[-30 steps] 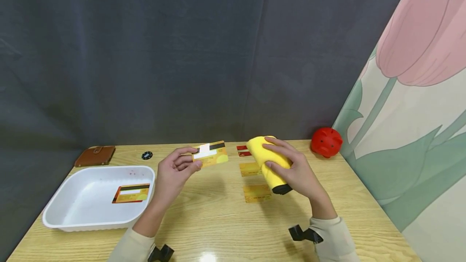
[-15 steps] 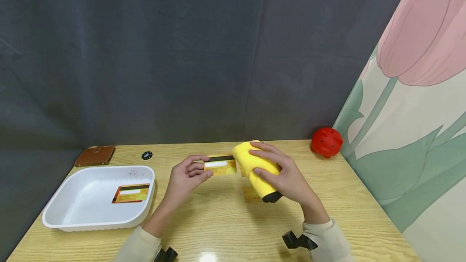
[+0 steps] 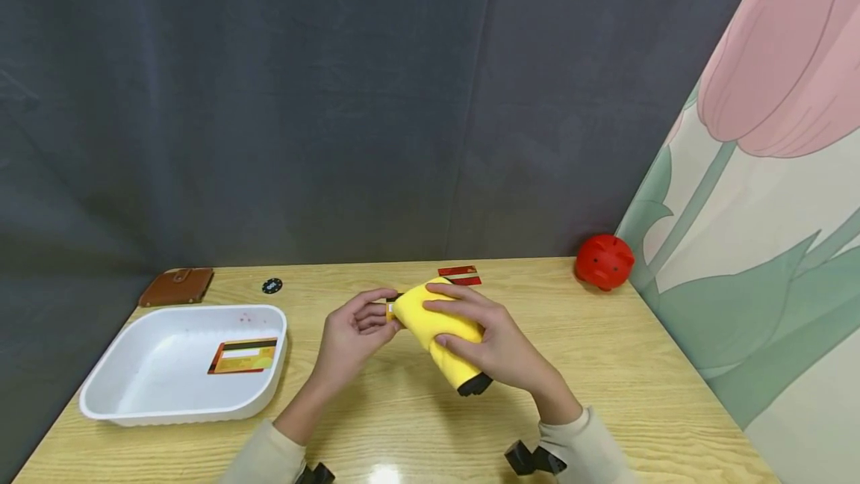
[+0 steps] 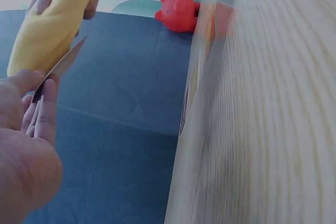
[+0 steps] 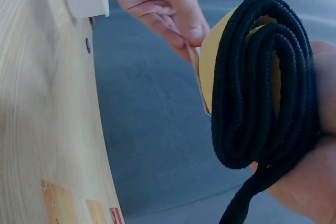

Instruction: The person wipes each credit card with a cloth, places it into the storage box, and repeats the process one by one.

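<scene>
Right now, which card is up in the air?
The card pinched in the left hand, partly hidden by the yellow cloth the right hand holds. The other cards lie on the table or in the white tray.

brown wallet (image 3: 176, 287): back left | black chip (image 3: 272, 286): near it | red piggy bank (image 3: 604, 262): back right

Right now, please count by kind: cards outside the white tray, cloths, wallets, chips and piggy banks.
Cards: 4 (held card, red card, two gold cards)
Cloth: 1
Wallet: 1
Chip: 1
Piggy bank: 1
Total: 8
</scene>
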Available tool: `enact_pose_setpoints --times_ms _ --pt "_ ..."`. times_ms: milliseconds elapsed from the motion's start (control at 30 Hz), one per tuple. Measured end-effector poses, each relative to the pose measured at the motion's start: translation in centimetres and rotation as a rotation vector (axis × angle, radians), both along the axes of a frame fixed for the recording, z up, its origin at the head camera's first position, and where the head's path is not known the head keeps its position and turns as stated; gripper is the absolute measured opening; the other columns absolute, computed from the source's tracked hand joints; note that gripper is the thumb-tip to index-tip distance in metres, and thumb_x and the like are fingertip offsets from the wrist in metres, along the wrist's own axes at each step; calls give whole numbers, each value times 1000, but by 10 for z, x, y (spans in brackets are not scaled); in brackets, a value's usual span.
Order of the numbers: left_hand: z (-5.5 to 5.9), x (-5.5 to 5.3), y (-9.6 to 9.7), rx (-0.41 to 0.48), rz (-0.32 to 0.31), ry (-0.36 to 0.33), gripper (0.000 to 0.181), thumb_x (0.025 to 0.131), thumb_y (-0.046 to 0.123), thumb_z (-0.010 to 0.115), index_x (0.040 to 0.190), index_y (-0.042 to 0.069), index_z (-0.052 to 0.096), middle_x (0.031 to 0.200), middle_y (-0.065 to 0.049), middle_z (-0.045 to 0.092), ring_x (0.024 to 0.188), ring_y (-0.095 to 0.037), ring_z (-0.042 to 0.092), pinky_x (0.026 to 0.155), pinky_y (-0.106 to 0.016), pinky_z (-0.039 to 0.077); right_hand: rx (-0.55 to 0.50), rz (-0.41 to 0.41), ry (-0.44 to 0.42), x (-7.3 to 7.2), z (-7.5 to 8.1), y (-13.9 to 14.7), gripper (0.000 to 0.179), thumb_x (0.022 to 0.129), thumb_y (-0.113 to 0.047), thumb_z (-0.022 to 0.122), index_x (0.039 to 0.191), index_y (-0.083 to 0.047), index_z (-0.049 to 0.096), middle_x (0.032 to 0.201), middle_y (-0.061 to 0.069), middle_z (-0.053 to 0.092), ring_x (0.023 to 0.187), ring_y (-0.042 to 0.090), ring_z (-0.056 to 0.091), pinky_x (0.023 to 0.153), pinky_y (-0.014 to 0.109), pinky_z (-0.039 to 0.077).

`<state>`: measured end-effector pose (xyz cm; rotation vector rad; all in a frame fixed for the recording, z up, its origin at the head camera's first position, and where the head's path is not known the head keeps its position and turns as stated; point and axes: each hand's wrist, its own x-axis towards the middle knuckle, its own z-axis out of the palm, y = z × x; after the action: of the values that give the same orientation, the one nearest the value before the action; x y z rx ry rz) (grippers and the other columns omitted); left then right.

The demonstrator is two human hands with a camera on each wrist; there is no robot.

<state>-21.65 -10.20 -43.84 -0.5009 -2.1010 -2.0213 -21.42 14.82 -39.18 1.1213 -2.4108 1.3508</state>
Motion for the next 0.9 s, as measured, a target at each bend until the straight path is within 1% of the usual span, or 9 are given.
enact_pose_setpoints --times_ms 167,400,500,633,733,900 --pt "0 2 3 22 -10 43 45 88 0 79 131 5 66 111 -22 75 97 -8 76 85 -27 64 20 -16 6 -1 -1 -1 44 92 -13 79 134 -20 70 152 1 56 137 26 57 99 26 55" --pt "2 5 6 66 -11 64 44 89 -1 78 131 1 64 111 -25 73 98 -7 75 86 -26 63 37 -54 11 -2 0 1 45 92 -13 79 135 -22 69 153 -2 56 141 24 54 101 27 54" --pt "2 6 7 81 -4 69 44 89 -3 78 130 0 64 111 -26 72 98 -7 74 85 -26 63 39 -79 -2 -3 0 3 46 91 -13 79 135 -23 69 154 -4 55 141 23 54 101 27 54" --pt "4 7 7 81 8 74 43 88 -3 78 128 0 65 111 -26 73 97 -7 74 85 -26 64 27 -106 -7 -5 1 8 46 92 -14 79 136 -24 69 154 -5 55 144 24 51 102 26 52" --pt "7 9 7 78 14 79 42 87 -4 79 127 0 66 109 -26 73 97 -7 74 85 -26 64 9 -118 4 -8 2 13 45 93 -14 79 136 -23 69 153 -4 56 147 25 48 105 24 50" --pt "11 11 5 87 16 83 42 86 -6 78 126 -1 66 108 -27 72 96 -8 74 84 -27 64 -39 -140 18 -13 2 22 46 91 -10 79 134 -22 70 151 -3 58 143 23 51 103 17 49"
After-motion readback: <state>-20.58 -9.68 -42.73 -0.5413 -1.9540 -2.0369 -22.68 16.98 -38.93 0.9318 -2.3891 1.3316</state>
